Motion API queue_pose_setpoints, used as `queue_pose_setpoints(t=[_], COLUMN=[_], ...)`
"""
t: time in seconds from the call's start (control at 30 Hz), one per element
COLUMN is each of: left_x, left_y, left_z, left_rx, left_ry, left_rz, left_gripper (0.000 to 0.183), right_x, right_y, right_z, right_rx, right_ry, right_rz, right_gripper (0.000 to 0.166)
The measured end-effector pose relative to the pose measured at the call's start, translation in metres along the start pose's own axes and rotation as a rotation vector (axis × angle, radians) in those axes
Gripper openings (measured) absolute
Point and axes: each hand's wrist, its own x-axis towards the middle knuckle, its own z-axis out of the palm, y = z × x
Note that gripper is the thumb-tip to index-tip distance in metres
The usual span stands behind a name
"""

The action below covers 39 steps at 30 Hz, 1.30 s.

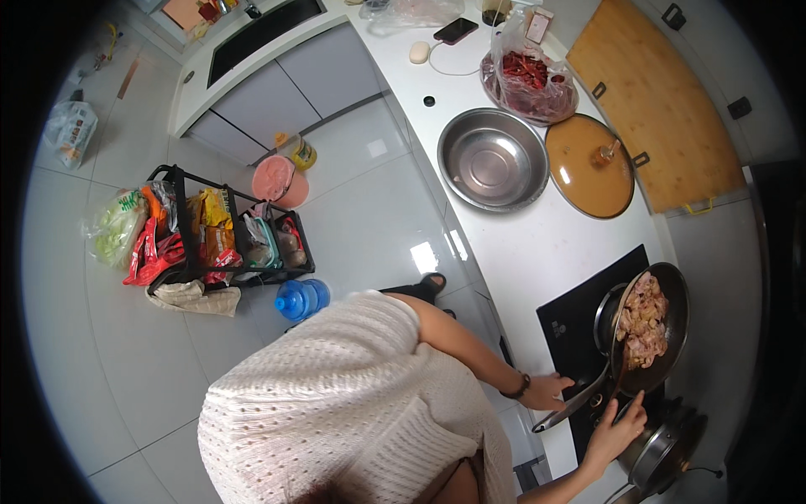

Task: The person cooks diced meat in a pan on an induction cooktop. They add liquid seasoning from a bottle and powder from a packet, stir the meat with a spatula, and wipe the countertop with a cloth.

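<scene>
A dark wok [675, 321] holding pieces of raw-looking meat [643, 324] sits over the black cooktop [570, 334]. A wooden spatula [619, 377] leans in it, its handle towards me. My left hand [546, 390], with a bracelet at the wrist, reaches over the cooktop's front edge beside the wok handle [576, 403]. Its fingers are apart, a fingertip near the black surface. Between the wok and a lidded dark pot [658, 450] is my right hand [616, 435], thumb and index finger spread, with nothing seen in it. Whether its fingertip touches the wok I cannot tell.
Further along the counter are a steel basin [494, 160], a glass lid [585, 179], a plastic bag of dried red chillies [529, 82] and a phone [456, 30]. A wooden board [655, 107] leans on the wall. A loaded rack [227, 233] and a blue water bottle [302, 299] stand behind me.
</scene>
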Motion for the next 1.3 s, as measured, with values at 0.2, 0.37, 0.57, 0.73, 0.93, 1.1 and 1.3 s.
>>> queue_pose_setpoints(t=[0.2, 0.37, 0.57, 0.73, 0.93, 1.1, 1.3], left_x=[-0.095, -0.177, -0.319, -0.352, -0.334, -0.331, -0.383], left_y=[0.001, -0.057, -0.140, -0.180, -0.208, -0.232, -0.258], left_z=[-0.171, -0.388, -0.769, -1.035, -1.215, -1.270, -1.251], left_rx=[-0.038, 0.161, 0.443, 0.743, 1.074, 1.276, 0.923], left_ry=[0.400, 1.302, 1.748, 1.647, 1.352, 1.204, 1.486], left_rz=[0.221, 0.330, 0.026, -0.001, -0.406, -0.549, -0.535], left_gripper=[0.040, 0.033, 0.046, 0.060, 0.065, 0.031, 0.025], right_x=[0.019, 0.052, 0.120, 0.164, 0.193, 0.211, 0.225], right_y=[-0.089, -0.200, -0.429, -0.616, -0.733, -0.781, -0.812], right_z=[-0.045, -0.020, 0.055, 0.090, 0.077, 0.073, 0.086], right_rx=[0.356, 0.541, 0.700, 0.848, 0.713, 0.703, 0.856], right_ry=[0.006, 0.030, 0.029, -0.185, -0.358, -0.399, -0.386], right_rz=[0.016, -0.112, -0.068, -0.077, -0.122, -0.089, -0.174], right_gripper=[0.040, 0.035, 0.030, 0.029, 0.030, 0.031, 0.034])
